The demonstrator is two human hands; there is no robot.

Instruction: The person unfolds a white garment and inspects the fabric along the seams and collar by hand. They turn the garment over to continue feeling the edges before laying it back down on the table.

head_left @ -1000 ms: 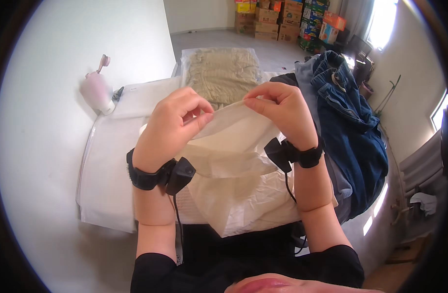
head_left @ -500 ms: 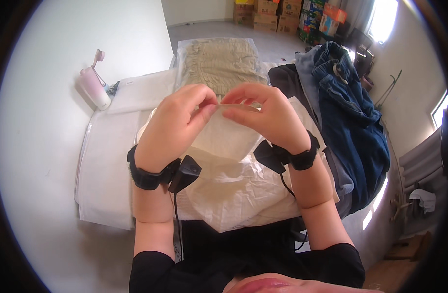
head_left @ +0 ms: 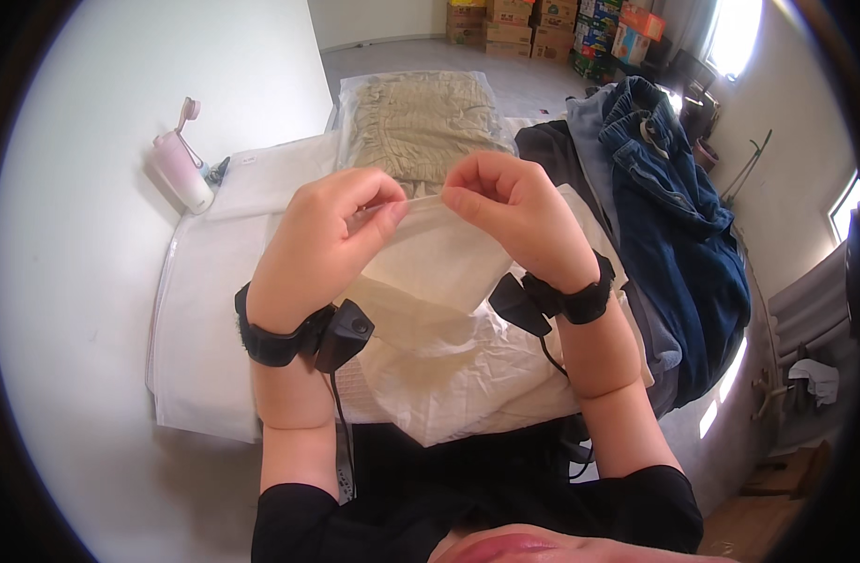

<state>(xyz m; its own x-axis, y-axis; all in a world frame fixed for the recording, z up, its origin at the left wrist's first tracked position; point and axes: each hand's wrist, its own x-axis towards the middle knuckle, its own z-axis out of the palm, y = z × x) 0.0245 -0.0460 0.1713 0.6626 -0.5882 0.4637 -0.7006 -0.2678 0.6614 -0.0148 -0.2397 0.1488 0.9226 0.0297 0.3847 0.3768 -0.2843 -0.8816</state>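
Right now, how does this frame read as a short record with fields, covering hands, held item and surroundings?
left hand: pinches edge of cream sheet
right hand: pinches same edge, a little apart from left hand
sheet state: thin, creased; edge raised between the hands
beyond hands: tan garment, folded, bagged
right side: blue jeans
left side: pink bottle
background: stacked boxes

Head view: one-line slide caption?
Left hand and right hand pinch the cream cloth; blue denim garment lies at right.
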